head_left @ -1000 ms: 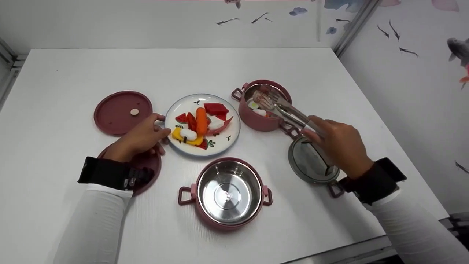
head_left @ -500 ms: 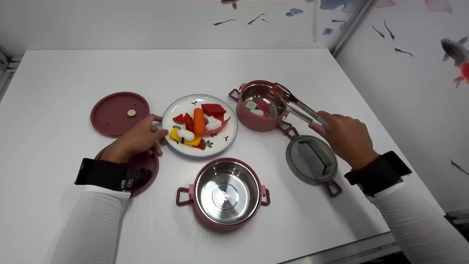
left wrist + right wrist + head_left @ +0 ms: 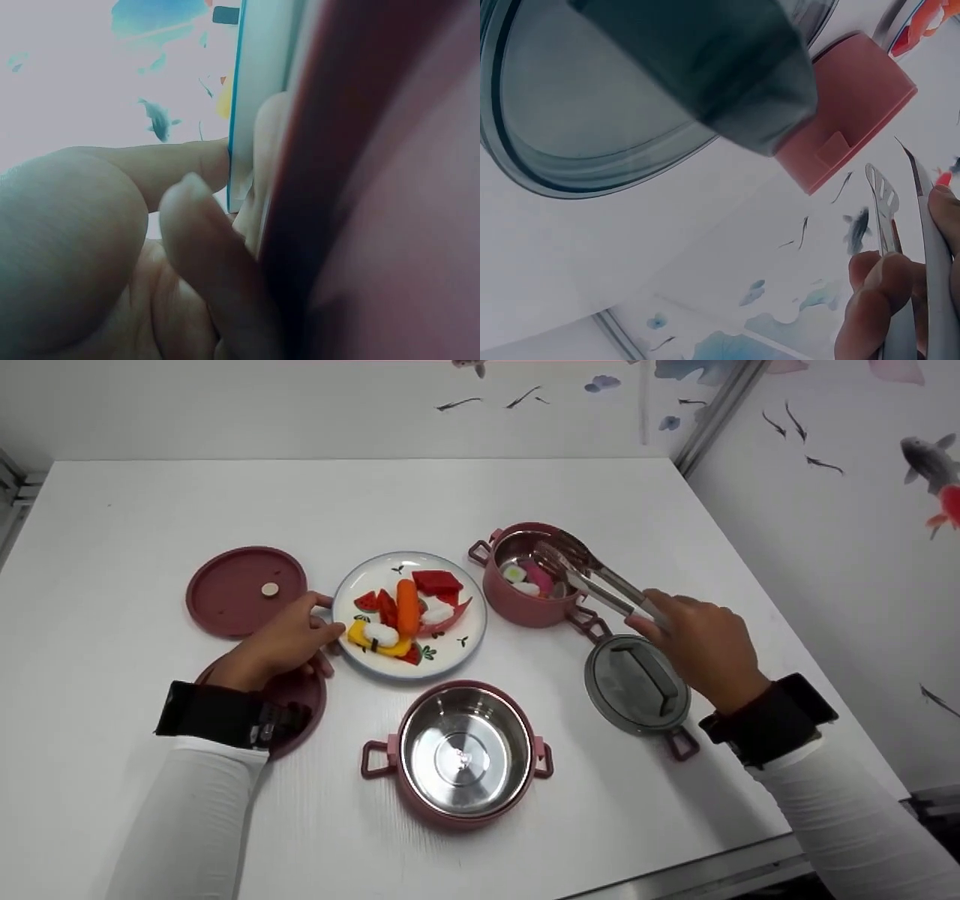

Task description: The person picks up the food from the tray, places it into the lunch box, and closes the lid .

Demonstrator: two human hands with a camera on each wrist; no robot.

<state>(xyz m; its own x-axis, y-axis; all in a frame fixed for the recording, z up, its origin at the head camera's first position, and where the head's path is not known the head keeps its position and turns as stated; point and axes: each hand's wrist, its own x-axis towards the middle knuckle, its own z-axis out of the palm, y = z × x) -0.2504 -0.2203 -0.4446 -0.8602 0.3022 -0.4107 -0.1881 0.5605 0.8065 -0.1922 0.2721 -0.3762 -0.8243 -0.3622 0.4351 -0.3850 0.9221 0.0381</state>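
My left hand [image 3: 289,641] holds the left rim of a white, blue-edged plate [image 3: 409,666], thumb and fingers at its edge. On the plate lie a carrot-like orange stick [image 3: 407,611], a yellow piece with a white top [image 3: 380,637] and several red pieces. My right hand [image 3: 705,641] grips metal tongs [image 3: 619,589], their heads apart over the right side of the far red pot [image 3: 529,607]. Inside that pot show a pink piece [image 3: 538,575], a round white-green slice [image 3: 514,574] and a white piece [image 3: 526,588]. No food shows between the tong heads in the right wrist view.
An empty steel-lined pot [image 3: 465,765] stands in front. A grey lid [image 3: 637,690] with a bar handle lies beneath my right hand. One dark red lid [image 3: 240,592] lies at left; another dark red disc [image 3: 300,705] sits under my left wrist. Walls border the table.
The tongs first shifted right and up within the pot, their heads spreading, then came back slightly left and down. The pink piece in the pot came into view. My left hand keeps its place.
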